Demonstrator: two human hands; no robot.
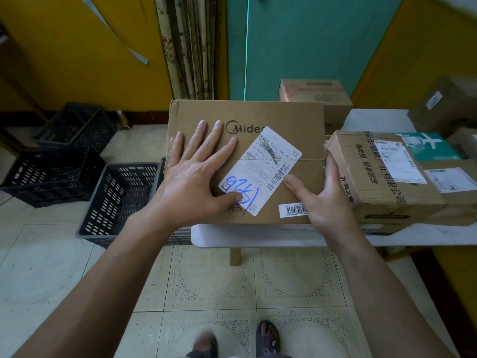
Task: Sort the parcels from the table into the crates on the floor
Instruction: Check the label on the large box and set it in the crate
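Atop Midea box (pixel 296 117): left hand (pixel 196 174) flat | right hand (pixel 322 197) gripping edge

A yellow wall (pixel 77 52) filled the left of the background, with a pale strip (pixel 116 34) hanging slantwise across it. A patterned curtain (pixel 189 47) hung gathered between that wall and a teal door (pixel 309 42), and more yellow wall showed right of the door. At the bottom edge stood two feet in dark sandals (pixel 268 337), the left one blurred.
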